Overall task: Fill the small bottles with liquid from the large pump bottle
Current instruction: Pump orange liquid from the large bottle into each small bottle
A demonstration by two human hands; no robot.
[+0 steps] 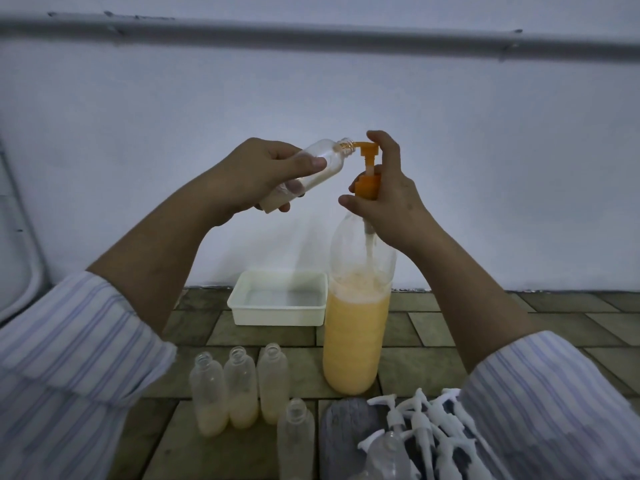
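A tall clear pump bottle (355, 334) stands on the tiled surface, over half full of orange liquid, with an orange pump head (367, 157) on top. My right hand (384, 192) wraps the pump collar, its forefinger resting on top of the pump head. My left hand (263, 178) grips a small clear bottle (322, 164), tilted, its open mouth against the pump's spout and a little pale liquid at its bottom. Three small open bottles (239, 393) stand in a row at the front, each partly filled. A fourth small bottle (295, 438) stands nearer and looks empty.
A white rectangular tray (280, 317) sits behind, left of the pump bottle, by the wall. Several white pump caps (426, 424) lie in a pile at the front right, on a grey cloth, with another clear bottle (384, 455) among them.
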